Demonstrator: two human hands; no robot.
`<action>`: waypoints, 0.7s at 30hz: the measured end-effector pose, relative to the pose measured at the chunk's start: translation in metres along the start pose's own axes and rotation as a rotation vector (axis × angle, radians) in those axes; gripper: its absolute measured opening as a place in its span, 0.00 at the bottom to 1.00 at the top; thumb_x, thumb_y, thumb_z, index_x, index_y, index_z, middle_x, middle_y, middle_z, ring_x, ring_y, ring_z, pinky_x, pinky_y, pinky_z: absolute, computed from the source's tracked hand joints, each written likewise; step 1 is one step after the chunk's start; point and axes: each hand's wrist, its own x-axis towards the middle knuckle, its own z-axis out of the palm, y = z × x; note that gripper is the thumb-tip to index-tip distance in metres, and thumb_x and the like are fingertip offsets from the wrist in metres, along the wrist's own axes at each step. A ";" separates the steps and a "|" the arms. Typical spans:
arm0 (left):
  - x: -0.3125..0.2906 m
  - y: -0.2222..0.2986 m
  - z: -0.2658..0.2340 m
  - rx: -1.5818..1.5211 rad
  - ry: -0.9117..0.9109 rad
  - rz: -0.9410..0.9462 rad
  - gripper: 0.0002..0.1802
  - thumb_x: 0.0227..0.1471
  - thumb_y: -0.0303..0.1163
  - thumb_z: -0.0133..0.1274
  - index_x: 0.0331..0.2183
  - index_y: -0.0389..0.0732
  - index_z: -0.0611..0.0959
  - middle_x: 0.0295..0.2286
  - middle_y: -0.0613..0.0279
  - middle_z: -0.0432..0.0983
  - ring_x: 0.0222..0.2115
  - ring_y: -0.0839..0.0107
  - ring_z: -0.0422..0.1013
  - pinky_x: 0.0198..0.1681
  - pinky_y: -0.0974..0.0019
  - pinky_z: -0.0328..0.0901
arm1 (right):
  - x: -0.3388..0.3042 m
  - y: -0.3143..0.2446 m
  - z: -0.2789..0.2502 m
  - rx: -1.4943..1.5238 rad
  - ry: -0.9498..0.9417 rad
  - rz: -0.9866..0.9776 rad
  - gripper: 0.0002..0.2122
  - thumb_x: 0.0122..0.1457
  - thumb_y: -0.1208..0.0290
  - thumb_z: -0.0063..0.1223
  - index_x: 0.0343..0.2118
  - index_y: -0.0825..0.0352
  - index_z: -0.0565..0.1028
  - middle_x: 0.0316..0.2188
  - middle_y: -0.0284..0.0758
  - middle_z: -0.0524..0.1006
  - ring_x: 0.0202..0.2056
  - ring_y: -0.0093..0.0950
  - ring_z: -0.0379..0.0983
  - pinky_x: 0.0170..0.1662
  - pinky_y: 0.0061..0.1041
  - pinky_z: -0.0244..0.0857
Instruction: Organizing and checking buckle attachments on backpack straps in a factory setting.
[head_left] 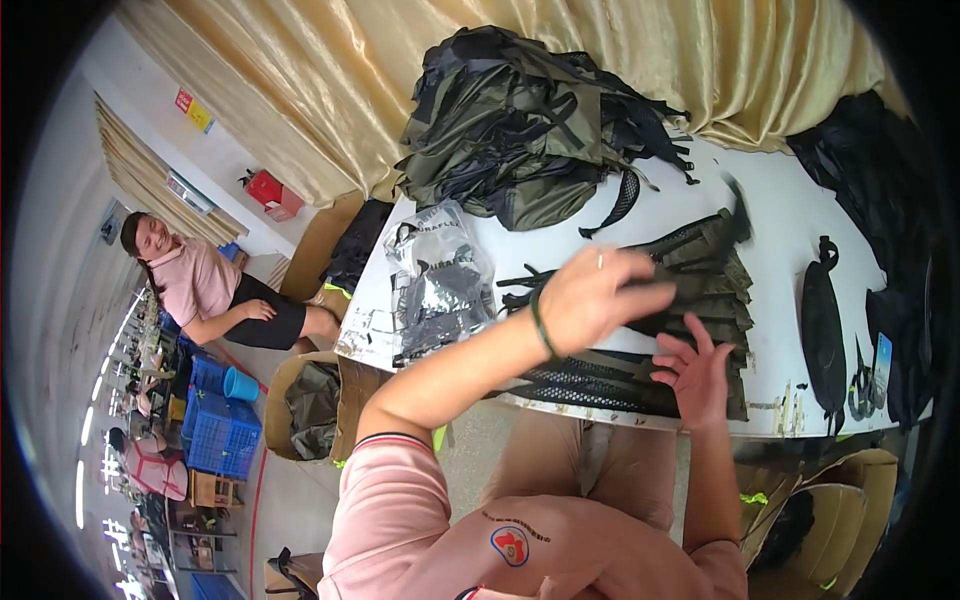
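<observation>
- A white counter (780,210) is seen against gold curtains (720,60).
- Its far side is taken up by a heap of dark green backpacks (520,130).
- Olive-and-black straps (735,290) are laid in a row along the counter's near side, beneath both hands.
- A clear plastic bag (440,275) is set left of them.
- The left hand (600,300) is blurred above the straps; whether anything is gripped by its curled fingers cannot be told.
- The right hand (693,375) is held palm up, fingers spread apart, nothing gripped.
</observation>
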 end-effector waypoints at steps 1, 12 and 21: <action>-0.016 0.022 -0.010 -0.018 -0.051 0.014 0.17 0.37 0.27 0.55 0.36 0.46 0.83 0.33 0.61 0.72 0.29 0.66 0.68 0.31 0.65 0.62 | -0.002 -0.011 0.012 0.155 -0.069 0.050 0.40 0.54 0.32 0.25 0.62 0.59 0.51 0.45 0.43 0.72 0.40 0.32 0.72 0.40 0.35 0.71; -0.204 0.133 -0.007 -0.784 -0.434 -0.639 0.26 0.48 0.37 0.58 0.49 0.42 0.73 0.48 0.53 0.65 0.50 0.57 0.62 0.52 0.60 0.56 | -0.069 0.023 0.022 0.114 -0.261 0.071 0.17 0.52 0.60 0.59 0.36 0.69 0.71 0.30 0.39 0.73 0.30 0.30 0.70 0.35 0.23 0.65; -0.151 0.148 0.060 -1.532 -0.270 -0.979 0.26 0.47 0.23 0.57 0.49 0.38 0.68 0.36 0.62 0.73 0.39 0.74 0.69 0.46 0.71 0.62 | -0.089 0.022 0.054 -0.278 -0.511 0.225 0.21 0.53 0.48 0.52 0.25 0.67 0.72 0.27 0.34 0.71 0.36 0.30 0.70 0.43 0.24 0.62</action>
